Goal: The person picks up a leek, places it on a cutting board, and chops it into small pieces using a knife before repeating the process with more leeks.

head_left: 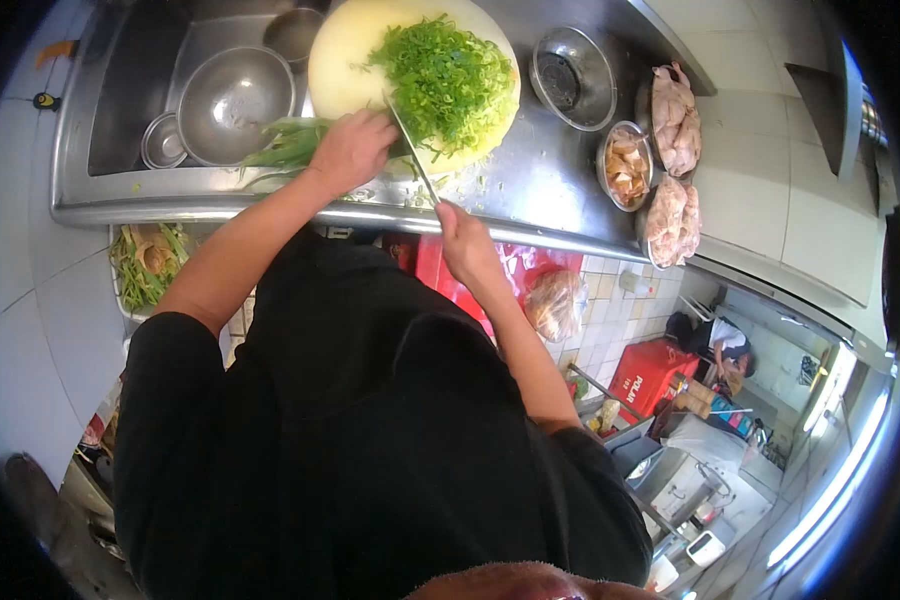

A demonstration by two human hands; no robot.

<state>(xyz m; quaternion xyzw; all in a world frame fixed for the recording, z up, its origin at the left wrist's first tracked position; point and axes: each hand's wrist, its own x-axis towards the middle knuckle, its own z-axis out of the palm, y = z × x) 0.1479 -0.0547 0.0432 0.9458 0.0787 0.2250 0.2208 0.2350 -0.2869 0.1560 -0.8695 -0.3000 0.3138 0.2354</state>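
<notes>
My left hand [355, 150] rests at the lower edge of the round pale cutting board [345, 60], its fingers closed on a bunch of long green stalks [295, 142] that trails left over the counter. The knife [410, 145] is in my right hand [460, 235], its blade slanting up and left over the board beside my left fingers. Against the blade's right side lies a large heap of chopped greens [445, 85], with small bits scattered near the board's lower edge.
Metal bowls [235, 105] sit in the sink on the left. Right of the board stand an empty-looking steel bowl [573, 80], a bowl of brown pieces [627, 165] and pale raw poultry [676, 120]. Below are a red crate [450, 285] and a plastic bag [555, 305]. A person [725, 340] is far right.
</notes>
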